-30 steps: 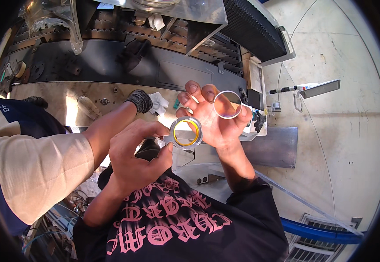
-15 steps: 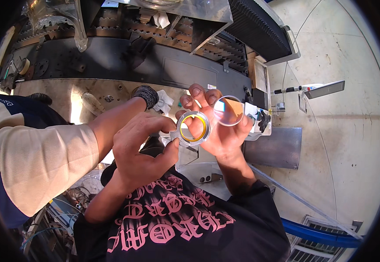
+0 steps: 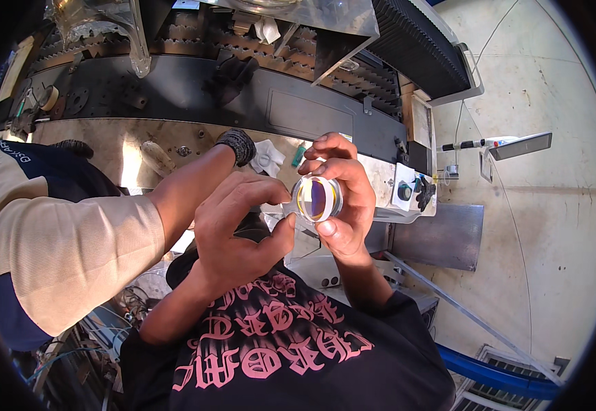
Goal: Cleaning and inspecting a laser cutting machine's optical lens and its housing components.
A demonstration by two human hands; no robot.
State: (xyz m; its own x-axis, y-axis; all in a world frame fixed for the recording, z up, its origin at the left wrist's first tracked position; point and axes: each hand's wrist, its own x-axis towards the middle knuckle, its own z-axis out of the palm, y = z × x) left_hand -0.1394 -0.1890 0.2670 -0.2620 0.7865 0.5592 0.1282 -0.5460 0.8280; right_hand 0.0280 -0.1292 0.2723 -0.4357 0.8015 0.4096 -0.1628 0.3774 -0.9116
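Note:
My left hand pinches a silver metal ring with a yellow inner rim between thumb and fingers. My right hand is closed round the edge of a clear round glass lens, thumb below and fingers above. The lens lies over the ring's opening as seen from above and hides much of it. Whether the lens touches the ring, I cannot tell. Both hands meet in front of my chest.
At my left, a co-worker's beige sleeve and bare forearm reach across; a dark knitted glove covers that hand. Beyond are a white cloth, a black glove and a dark machine ledge. A metal plate lies right.
My right hand has brought the lens leftward, over the ring, and its fingers have closed in. The ring stays in my left hand. The view has shifted slightly.

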